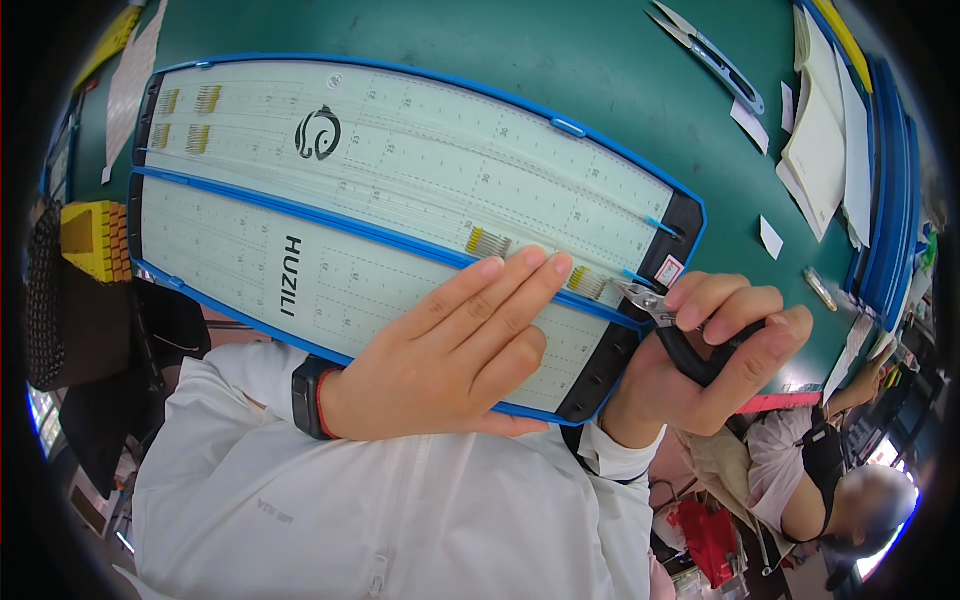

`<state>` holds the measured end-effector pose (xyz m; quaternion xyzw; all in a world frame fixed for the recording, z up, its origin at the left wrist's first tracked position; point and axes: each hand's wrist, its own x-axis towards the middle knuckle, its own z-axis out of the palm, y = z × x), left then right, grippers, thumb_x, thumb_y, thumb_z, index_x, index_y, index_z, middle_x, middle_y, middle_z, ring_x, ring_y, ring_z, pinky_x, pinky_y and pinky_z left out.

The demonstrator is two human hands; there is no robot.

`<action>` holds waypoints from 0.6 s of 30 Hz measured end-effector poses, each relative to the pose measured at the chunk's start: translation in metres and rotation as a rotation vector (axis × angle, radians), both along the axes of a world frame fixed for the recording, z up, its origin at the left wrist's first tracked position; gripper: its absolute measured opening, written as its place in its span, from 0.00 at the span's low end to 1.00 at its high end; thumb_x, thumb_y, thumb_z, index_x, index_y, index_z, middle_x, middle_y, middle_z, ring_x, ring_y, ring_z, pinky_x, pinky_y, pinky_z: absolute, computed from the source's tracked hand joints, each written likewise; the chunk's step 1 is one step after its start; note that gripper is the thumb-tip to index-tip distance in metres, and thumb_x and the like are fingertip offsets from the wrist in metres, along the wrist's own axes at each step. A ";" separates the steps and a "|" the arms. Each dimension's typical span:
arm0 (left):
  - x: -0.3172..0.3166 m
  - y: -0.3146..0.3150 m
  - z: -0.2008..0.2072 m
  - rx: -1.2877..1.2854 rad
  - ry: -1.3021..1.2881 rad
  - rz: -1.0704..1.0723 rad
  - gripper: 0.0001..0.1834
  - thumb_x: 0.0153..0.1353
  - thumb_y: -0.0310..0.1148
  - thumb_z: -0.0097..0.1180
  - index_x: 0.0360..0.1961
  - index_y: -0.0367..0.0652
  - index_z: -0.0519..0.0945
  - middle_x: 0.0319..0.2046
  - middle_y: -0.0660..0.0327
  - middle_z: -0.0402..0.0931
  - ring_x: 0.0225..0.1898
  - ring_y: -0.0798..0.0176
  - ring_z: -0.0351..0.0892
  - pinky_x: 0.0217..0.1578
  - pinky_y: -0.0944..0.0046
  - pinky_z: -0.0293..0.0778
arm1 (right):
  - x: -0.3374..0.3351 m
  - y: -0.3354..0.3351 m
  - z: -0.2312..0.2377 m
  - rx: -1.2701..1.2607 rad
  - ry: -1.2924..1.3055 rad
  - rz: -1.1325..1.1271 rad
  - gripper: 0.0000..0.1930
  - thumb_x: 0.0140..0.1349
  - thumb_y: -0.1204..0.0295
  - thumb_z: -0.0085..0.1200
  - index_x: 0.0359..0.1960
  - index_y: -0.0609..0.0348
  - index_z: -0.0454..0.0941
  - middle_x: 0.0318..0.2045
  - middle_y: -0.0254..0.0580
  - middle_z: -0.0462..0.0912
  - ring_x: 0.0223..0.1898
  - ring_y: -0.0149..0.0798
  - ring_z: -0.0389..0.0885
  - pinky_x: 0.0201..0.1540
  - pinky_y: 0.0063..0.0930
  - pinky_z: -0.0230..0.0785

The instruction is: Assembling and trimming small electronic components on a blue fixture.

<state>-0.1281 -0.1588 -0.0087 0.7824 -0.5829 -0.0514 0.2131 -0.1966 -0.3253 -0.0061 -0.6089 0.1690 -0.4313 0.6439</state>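
A long blue-rimmed case (420,110) with pale ruled panels lies opened out before me, its two halves side by side. Fine clear lines run along the far half. Across the near half lies my left hand (450,340), fingers stretched out, with its fingertips by the blue middle edge. Beside them sit a row of small yellow-and-metal pieces like fish hooks (487,242) and another such row (590,283). My right hand (735,335) is closed round black-handled pliers (650,302). Their metal jaws point at the case's right end, close to a blue strip (633,276).
Blue-handled thread snips (712,62) lie on the green table (420,30) at the far right, near paper sheets (815,150) and a small tube (820,288). A yellow box (92,240) is at the left. Another person (790,465) sits at the lower right.
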 end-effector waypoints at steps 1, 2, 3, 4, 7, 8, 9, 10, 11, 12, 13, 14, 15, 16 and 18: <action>0.000 0.000 0.000 0.000 0.001 -0.002 0.31 0.56 0.67 0.48 0.28 0.46 0.64 0.55 0.50 0.74 0.60 0.55 0.71 0.64 0.59 0.56 | 0.001 0.002 0.001 0.045 -0.031 -0.042 0.11 0.73 0.63 0.33 0.36 0.57 0.54 0.21 0.40 0.65 0.19 0.35 0.72 0.22 0.27 0.70; 0.001 0.000 0.000 0.000 -0.001 -0.004 0.31 0.56 0.67 0.48 0.28 0.46 0.64 0.55 0.50 0.74 0.60 0.55 0.71 0.64 0.59 0.56 | 0.001 0.002 0.001 0.045 -0.030 -0.044 0.11 0.73 0.63 0.33 0.36 0.57 0.54 0.21 0.40 0.65 0.19 0.35 0.72 0.22 0.27 0.70; 0.001 0.000 0.001 0.002 -0.003 -0.004 0.31 0.56 0.67 0.48 0.28 0.46 0.64 0.55 0.50 0.74 0.60 0.55 0.71 0.64 0.59 0.56 | 0.002 0.002 0.001 0.032 -0.034 -0.049 0.11 0.73 0.64 0.33 0.36 0.57 0.54 0.21 0.40 0.65 0.18 0.35 0.72 0.21 0.26 0.69; 0.001 0.000 0.001 0.002 -0.002 -0.005 0.31 0.56 0.67 0.48 0.28 0.46 0.64 0.55 0.50 0.74 0.60 0.55 0.71 0.64 0.59 0.56 | 0.002 0.002 0.000 0.020 -0.039 -0.054 0.11 0.73 0.64 0.33 0.36 0.57 0.54 0.21 0.40 0.65 0.18 0.35 0.72 0.21 0.26 0.69; 0.000 0.000 0.001 -0.002 -0.006 0.000 0.32 0.56 0.68 0.48 0.28 0.46 0.64 0.55 0.50 0.74 0.60 0.55 0.71 0.64 0.59 0.57 | 0.000 0.000 0.001 -0.022 0.009 -0.028 0.11 0.73 0.64 0.33 0.36 0.57 0.54 0.21 0.40 0.65 0.18 0.35 0.71 0.22 0.26 0.69; 0.000 0.000 0.001 -0.002 -0.004 0.003 0.32 0.55 0.68 0.48 0.28 0.46 0.64 0.55 0.50 0.74 0.60 0.55 0.71 0.64 0.59 0.57 | 0.000 0.000 0.001 -0.022 0.009 -0.029 0.11 0.73 0.64 0.33 0.36 0.57 0.54 0.21 0.40 0.65 0.18 0.35 0.71 0.22 0.26 0.69; 0.000 0.000 0.001 -0.003 -0.002 0.006 0.32 0.55 0.68 0.48 0.28 0.46 0.64 0.55 0.50 0.74 0.60 0.55 0.71 0.64 0.59 0.57 | 0.001 0.000 0.000 -0.026 0.006 -0.024 0.11 0.73 0.64 0.33 0.36 0.57 0.54 0.21 0.40 0.65 0.18 0.35 0.71 0.22 0.27 0.69; 0.000 0.000 0.001 -0.004 -0.003 0.007 0.32 0.55 0.68 0.48 0.28 0.46 0.64 0.55 0.50 0.74 0.60 0.55 0.71 0.64 0.59 0.57 | 0.000 0.000 0.000 -0.029 0.002 -0.018 0.10 0.73 0.64 0.34 0.36 0.57 0.54 0.21 0.40 0.65 0.18 0.35 0.71 0.22 0.27 0.70; 0.000 0.000 0.001 0.000 0.000 0.003 0.32 0.55 0.68 0.48 0.28 0.46 0.64 0.55 0.50 0.74 0.60 0.55 0.71 0.64 0.59 0.57 | 0.000 -0.001 0.000 -0.029 0.002 -0.018 0.10 0.73 0.64 0.34 0.36 0.57 0.54 0.21 0.40 0.65 0.18 0.35 0.71 0.22 0.27 0.70; 0.000 0.000 0.001 0.002 0.004 -0.001 0.32 0.55 0.68 0.49 0.28 0.46 0.64 0.55 0.50 0.74 0.60 0.54 0.71 0.64 0.59 0.57 | -0.002 -0.002 -0.001 -0.025 0.000 -0.003 0.10 0.73 0.64 0.34 0.36 0.56 0.54 0.21 0.40 0.65 0.18 0.35 0.71 0.23 0.28 0.70; 0.000 0.000 0.001 0.002 0.004 -0.001 0.32 0.55 0.68 0.49 0.28 0.46 0.64 0.55 0.50 0.74 0.60 0.54 0.71 0.64 0.59 0.57 | -0.002 -0.003 -0.001 -0.021 -0.001 0.011 0.10 0.73 0.64 0.34 0.36 0.56 0.54 0.21 0.40 0.65 0.18 0.36 0.72 0.23 0.28 0.70; 0.000 0.000 0.000 0.001 0.009 -0.002 0.32 0.55 0.68 0.49 0.28 0.46 0.64 0.55 0.50 0.74 0.60 0.54 0.71 0.64 0.59 0.57 | -0.002 -0.003 -0.002 -0.021 -0.001 0.011 0.10 0.73 0.64 0.34 0.36 0.56 0.54 0.21 0.40 0.65 0.18 0.36 0.72 0.23 0.28 0.70; 0.000 0.000 0.000 0.001 0.015 -0.003 0.32 0.55 0.68 0.49 0.28 0.46 0.64 0.55 0.50 0.74 0.60 0.54 0.71 0.64 0.59 0.57 | -0.002 -0.003 -0.002 -0.008 -0.009 0.014 0.10 0.73 0.64 0.35 0.36 0.56 0.54 0.21 0.40 0.66 0.18 0.36 0.72 0.24 0.29 0.71; 0.000 0.000 0.000 0.001 0.016 -0.003 0.32 0.55 0.68 0.49 0.28 0.46 0.64 0.55 0.50 0.74 0.60 0.54 0.71 0.64 0.59 0.57 | -0.002 -0.002 -0.002 0.004 -0.017 0.017 0.10 0.73 0.64 0.35 0.37 0.56 0.55 0.21 0.40 0.66 0.19 0.36 0.73 0.24 0.29 0.71; 0.000 0.000 0.000 -0.007 0.029 -0.003 0.32 0.54 0.67 0.51 0.28 0.45 0.64 0.56 0.48 0.73 0.60 0.53 0.71 0.63 0.58 0.57 | 0.000 0.000 0.002 -0.008 0.022 0.009 0.10 0.72 0.64 0.35 0.34 0.54 0.56 0.21 0.38 0.64 0.20 0.35 0.70 0.26 0.29 0.69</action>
